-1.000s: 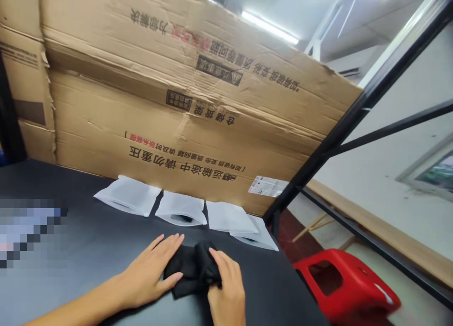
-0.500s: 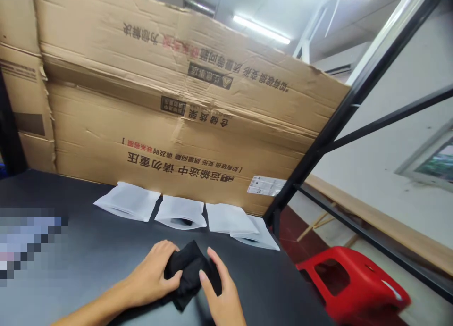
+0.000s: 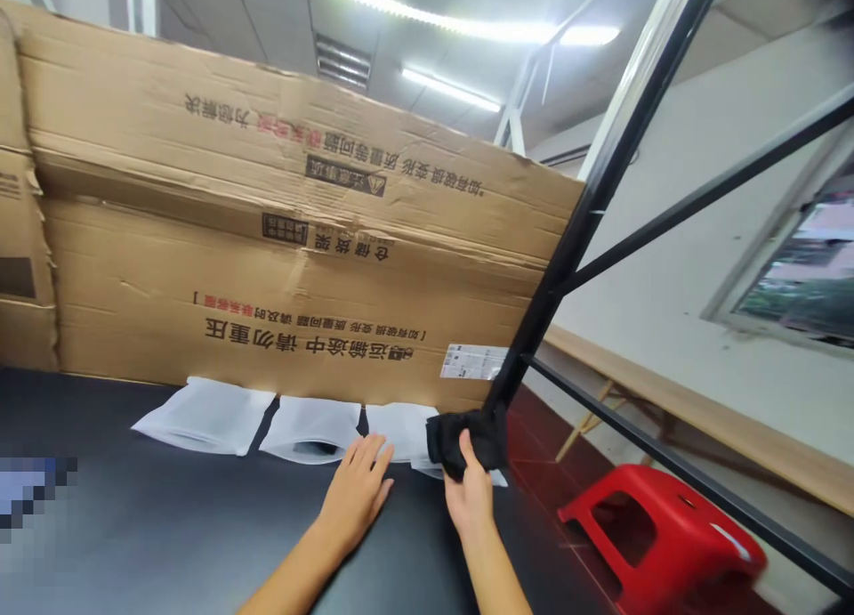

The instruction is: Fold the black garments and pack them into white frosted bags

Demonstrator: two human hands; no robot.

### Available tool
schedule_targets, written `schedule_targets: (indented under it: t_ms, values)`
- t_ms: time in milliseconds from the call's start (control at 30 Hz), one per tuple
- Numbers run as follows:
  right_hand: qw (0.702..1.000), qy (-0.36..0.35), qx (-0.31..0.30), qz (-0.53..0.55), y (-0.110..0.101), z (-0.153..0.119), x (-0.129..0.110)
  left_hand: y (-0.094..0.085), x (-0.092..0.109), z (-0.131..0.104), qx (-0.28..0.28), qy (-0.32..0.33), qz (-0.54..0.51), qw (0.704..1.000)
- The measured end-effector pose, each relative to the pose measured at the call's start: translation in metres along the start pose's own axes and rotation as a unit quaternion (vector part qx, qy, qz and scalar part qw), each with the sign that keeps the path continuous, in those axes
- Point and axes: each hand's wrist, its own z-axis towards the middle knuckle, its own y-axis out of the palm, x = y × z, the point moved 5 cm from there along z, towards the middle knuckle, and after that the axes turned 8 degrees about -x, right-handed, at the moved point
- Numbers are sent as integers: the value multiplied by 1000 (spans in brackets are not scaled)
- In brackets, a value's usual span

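Observation:
A folded black cloth point(image 3: 471, 441) is gripped in my right hand point(image 3: 469, 499), thumb on top, in front of the rightmost white pouches. My left hand point(image 3: 360, 486) holds nothing; its fingers are stretched out, close to the front edge of a white pouch point(image 3: 310, 419) whose mouth gapes with something dark inside. Left of that lies another white pouch point(image 3: 210, 410). A third white pouch point(image 3: 400, 424) is partly covered by the cloth, and a further one under it shows only its edges.
A tall cardboard sheet point(image 3: 300, 295) stands behind the pouches on the black tabletop point(image 3: 166, 517). Black metal frame bars point(image 3: 567, 259) rise at the right edge. Beyond them are a red plastic stool point(image 3: 660, 535) and a wooden bench point(image 3: 700, 428).
Both hands held the black cloth together near the front. Now my left hand has let go, and my right hand has carried the cloth forward and right over the pouches. The view has shifted.

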Motion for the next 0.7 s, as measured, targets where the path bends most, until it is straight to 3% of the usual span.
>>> schedule_targets:
  t_ms: [100,167,433,700]
  values:
    - [999,3,29,20,-30,19,-6,12,-8,20,-3,-30,8,1000]
    - [999,5,22,31,-37,20,-6,18,-15,26,-8,-45,7,999]
    - [999,-19,7,46,-22,10,-3,25,-45,28,-4,-114,-35,993]
    - [1000,-10,1,28,-18,8,-4,31,-42,29,0,-116,-56,992]
